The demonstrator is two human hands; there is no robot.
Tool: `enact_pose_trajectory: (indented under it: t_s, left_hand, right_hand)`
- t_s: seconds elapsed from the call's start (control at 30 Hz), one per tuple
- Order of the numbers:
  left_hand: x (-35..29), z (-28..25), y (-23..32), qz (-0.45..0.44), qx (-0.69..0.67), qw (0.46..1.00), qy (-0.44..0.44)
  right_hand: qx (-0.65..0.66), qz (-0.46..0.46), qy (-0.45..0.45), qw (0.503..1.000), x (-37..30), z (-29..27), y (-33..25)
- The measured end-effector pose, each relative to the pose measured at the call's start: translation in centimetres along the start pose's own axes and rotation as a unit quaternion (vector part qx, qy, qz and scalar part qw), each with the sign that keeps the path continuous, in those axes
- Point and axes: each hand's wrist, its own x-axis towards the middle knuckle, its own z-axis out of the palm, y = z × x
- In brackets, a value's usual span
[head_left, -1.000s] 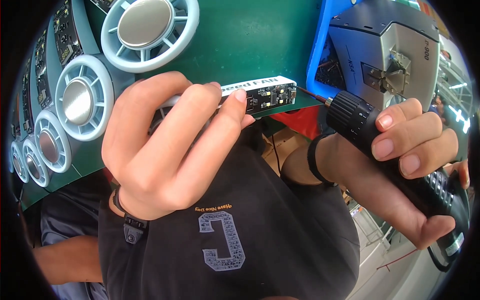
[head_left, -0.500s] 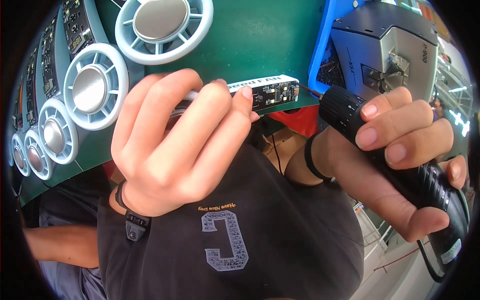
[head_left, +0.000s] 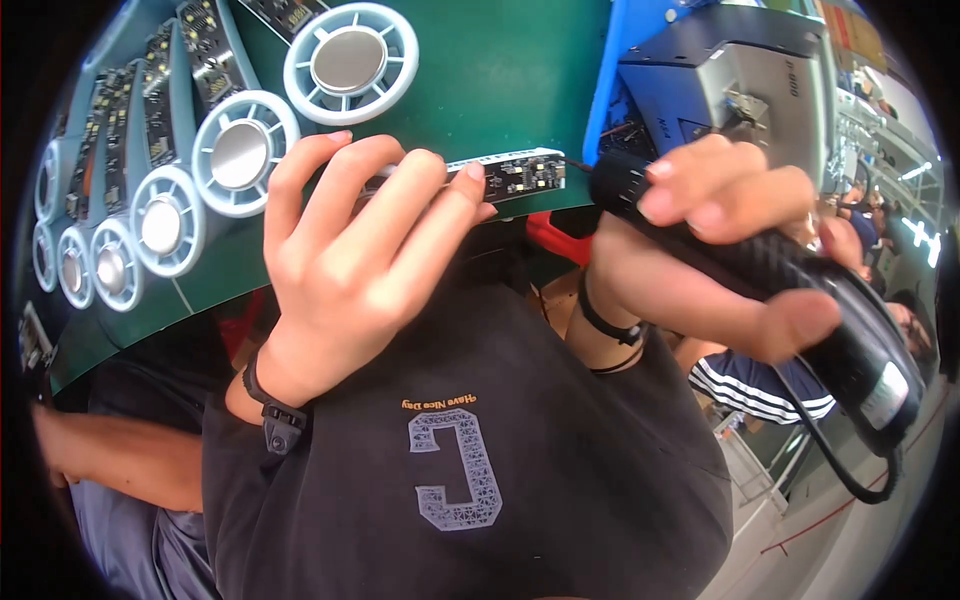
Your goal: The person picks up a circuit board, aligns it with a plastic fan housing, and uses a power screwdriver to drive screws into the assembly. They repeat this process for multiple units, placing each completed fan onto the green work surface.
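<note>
My left hand [head_left: 345,255] is closed round a handheld fan unit, seen edge-on. Past its fingertips shows the unit's narrow end, with an exposed black circuit board [head_left: 528,180] and a white strip of casing. Fingers hide the rest of the unit. My right hand [head_left: 725,205] grips a black electric screwdriver [head_left: 850,350], thumb along the near side. Its thin bit points left at the tip of the board end; whether it touches a screw is too small to tell.
Several pale blue fans with round silver hubs stand at the left, one fan [head_left: 350,60] nearest my left hand. A blue tray [head_left: 603,75] and a grey box-shaped machine [head_left: 740,75] sit at the right. A cord [head_left: 835,470] hangs from the screwdriver. Striped shorts [head_left: 755,385] of another person show beyond.
The view has shifted, so the fans, tray and machine sit differently in it. Both hands keep their holds, and the bit stays at the board end. Another person's striped shorts have come into view.
</note>
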Motion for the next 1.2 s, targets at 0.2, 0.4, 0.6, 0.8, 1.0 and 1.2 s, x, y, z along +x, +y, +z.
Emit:
enact_pose_trajectory:
  t_s: [0.2, 0.4, 0.6, 0.8, 1.0, 1.2]
  left_hand:
    - [1.1, -0.5, 0.6, 0.006, -0.029, 1.000, 0.002]
    - [1.2, -1.5, 1.3, 0.016, -0.021, 1.000, 0.012]
    - [1.2, -1.1, 1.7, 0.016, -0.043, 0.998, 0.033]
    - [1.1, -1.2, 2.0, 0.028, -0.038, 0.998, 0.036]
    - [1.8, -1.5, 2.5, 0.043, -0.032, 0.998, 0.017]
    - [3.0, -2.6, 3.3, 0.065, -0.012, 0.997, -0.048]
  right_hand:
    - [0.030, 0.002, 0.025, 0.999, 0.3, -1.7, -0.8]
    - [-0.019, 0.019, 0.092, 0.995, 0.5, -1.9, -3.3]
    - [0.035, 0.103, 0.158, 0.981, -0.3, -3.5, -4.9]
    - [-0.018, 0.083, 0.179, 0.980, -2.9, -4.4, -3.7]
    - [-0.075, 0.030, 0.181, 0.980, -2.7, -3.5, -2.6]
    - [-0.109, 0.089, 0.177, 0.974, -4.5, -3.3, -0.2]
